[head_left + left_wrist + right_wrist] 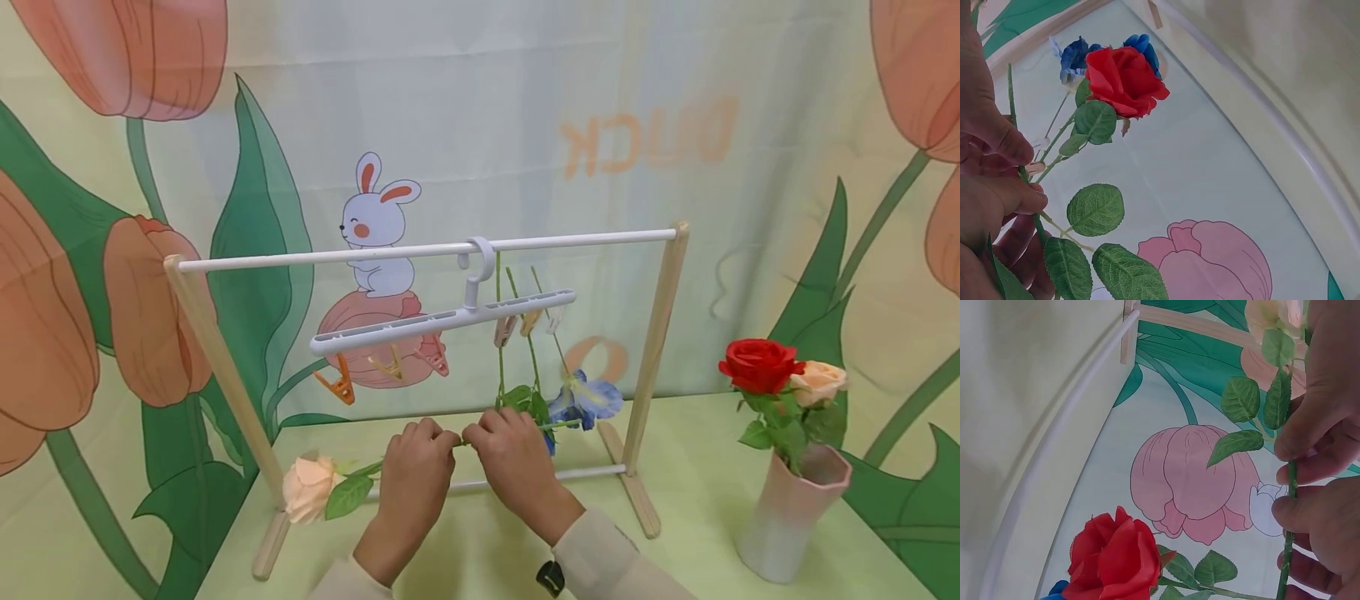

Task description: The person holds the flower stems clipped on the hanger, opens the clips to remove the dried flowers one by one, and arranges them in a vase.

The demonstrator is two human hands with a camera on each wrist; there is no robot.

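Observation:
A peach artificial rose lies nearly level across both hands, bloom to the left. My left hand pinches its green stem on the leaf side, between thumb and fingers. Close beside it, my right hand pinches the same stem nearer its bare end. Behind and above hangs a grey clip hanger. Its right-hand clips grip the stems of upside-down flowers: a red rose, hidden by my right hand in the head view, a dark blue flower, and a pale blue iris. An orange clip, a yellow clip and a pink clip hold nothing.
The hanger hooks over the white top bar of a wooden-legged rack. At the right stands a pink-white vase with another red rose and another peach rose. A printed curtain backs the table.

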